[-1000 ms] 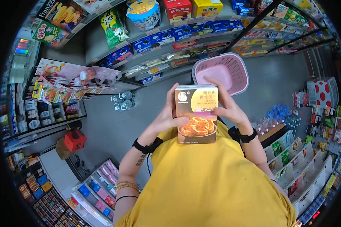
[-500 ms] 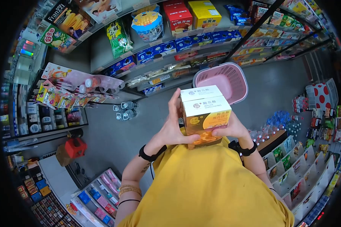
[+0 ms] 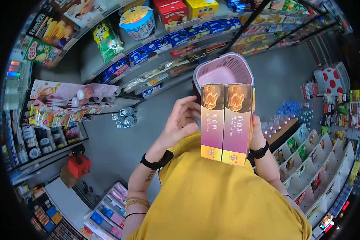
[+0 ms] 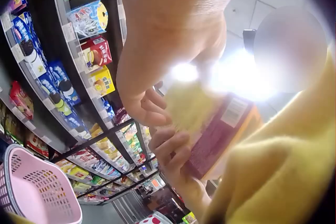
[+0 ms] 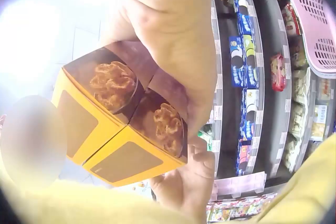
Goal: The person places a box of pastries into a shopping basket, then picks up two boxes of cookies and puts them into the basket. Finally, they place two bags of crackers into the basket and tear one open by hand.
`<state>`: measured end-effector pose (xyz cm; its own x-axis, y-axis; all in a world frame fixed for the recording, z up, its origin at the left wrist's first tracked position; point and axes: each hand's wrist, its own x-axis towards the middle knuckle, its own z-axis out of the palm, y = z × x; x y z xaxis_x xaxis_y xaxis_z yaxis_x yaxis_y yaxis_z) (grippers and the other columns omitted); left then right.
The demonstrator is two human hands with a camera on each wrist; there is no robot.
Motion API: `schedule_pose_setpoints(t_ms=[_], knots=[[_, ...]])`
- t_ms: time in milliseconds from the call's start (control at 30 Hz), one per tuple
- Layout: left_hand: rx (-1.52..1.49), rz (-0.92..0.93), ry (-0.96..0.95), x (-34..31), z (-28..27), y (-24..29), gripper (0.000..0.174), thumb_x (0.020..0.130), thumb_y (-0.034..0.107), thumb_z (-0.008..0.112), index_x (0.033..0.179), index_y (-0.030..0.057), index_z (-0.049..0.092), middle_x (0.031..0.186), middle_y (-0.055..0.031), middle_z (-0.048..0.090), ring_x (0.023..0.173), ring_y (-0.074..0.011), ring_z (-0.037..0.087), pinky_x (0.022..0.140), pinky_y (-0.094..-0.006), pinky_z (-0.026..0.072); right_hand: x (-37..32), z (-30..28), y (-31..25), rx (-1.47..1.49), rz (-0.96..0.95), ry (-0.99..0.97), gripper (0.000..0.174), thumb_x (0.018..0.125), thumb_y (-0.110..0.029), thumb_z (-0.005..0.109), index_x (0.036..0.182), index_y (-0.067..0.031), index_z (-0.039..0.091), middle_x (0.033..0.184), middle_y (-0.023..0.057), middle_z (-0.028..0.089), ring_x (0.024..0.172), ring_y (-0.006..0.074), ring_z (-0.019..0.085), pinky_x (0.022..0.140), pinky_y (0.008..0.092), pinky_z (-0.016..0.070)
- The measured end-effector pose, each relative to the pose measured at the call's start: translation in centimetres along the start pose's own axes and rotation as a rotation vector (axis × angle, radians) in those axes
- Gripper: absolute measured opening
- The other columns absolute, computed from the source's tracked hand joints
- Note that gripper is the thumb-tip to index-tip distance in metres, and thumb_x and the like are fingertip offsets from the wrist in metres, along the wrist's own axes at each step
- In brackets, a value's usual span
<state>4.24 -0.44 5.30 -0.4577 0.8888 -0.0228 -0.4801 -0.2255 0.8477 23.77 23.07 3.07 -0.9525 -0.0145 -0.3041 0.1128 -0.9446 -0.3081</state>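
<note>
Two pastry boxes (image 3: 237, 124) stand side by side in front of the yellow shirt. Their purple-and-gold narrow sides with pastry pictures face up in the head view. My right hand (image 3: 257, 134) grips the pair from the right, its fingers mostly hidden behind them. Just left of the boxes, my left hand (image 3: 183, 122) holds nothing, its fingers loosely bent and spread. The right wrist view shows the boxes (image 5: 113, 113) under the right hand (image 5: 163, 40), with the left hand (image 5: 191, 184) close by their lower edge.
A pink basket (image 3: 244, 66) stands on the floor beyond the boxes. Snack shelves (image 3: 164, 36) run along the front. Water bottles (image 3: 127, 117) stand on the floor at left, with a hanging snack rack (image 3: 64, 98) beside them. Compartmented bins (image 3: 308, 168) are at right.
Both hands held the boxes before. The pair has been turned from front faces, through white tops, to narrow sides, and moved right. My left hand has let go.
</note>
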Motion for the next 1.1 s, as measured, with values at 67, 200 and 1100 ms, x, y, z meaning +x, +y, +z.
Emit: schedule_pose_setpoints(t_ms=[67,200,1100], knots=[[0.046,-0.023,-0.026,0.1,-0.4,-0.5,0.055,0.094,0.016,0.071,0.141,0.0065,0.044,0.124,-0.0095,0.054,0.112,-0.0193,0.060,0.090,-0.0306,0.0512,-0.8,0.7,0.0,0.018,-0.030,0.032,0.077,0.081,-0.035,0.082,0.140,0.0040,0.051,0.134,0.0172,0.063,0.115,0.0270,0.066,0.098,0.0403,0.0543],[0.101,-0.061,-0.063,0.3,-1.6,-1.6,0.030,0.096,0.006,0.066,0.123,0.0042,0.054,0.115,-0.0056,0.059,0.109,-0.0153,0.061,0.091,-0.0303,0.0501,-1.8,-0.1,-0.1,0.017,-0.059,0.028,0.077,0.081,-0.037,0.081,0.139,0.0042,0.052,0.133,0.0169,0.064,0.114,0.0269,0.067,0.098,0.0402,0.0542],[0.533,0.136,0.330,1.1,0.2,2.1,0.112,0.065,0.027,0.094,0.148,0.0006,0.023,0.143,-0.0180,0.045,0.138,-0.0275,0.043,0.115,-0.0418,0.0344,10.7,8.8,-4.4,-1.334,-0.235,-0.299,0.133,0.059,-0.033,0.099,0.159,-0.0034,0.016,0.155,0.0174,0.037,0.144,0.0292,0.038,0.118,0.0446,0.0315]])
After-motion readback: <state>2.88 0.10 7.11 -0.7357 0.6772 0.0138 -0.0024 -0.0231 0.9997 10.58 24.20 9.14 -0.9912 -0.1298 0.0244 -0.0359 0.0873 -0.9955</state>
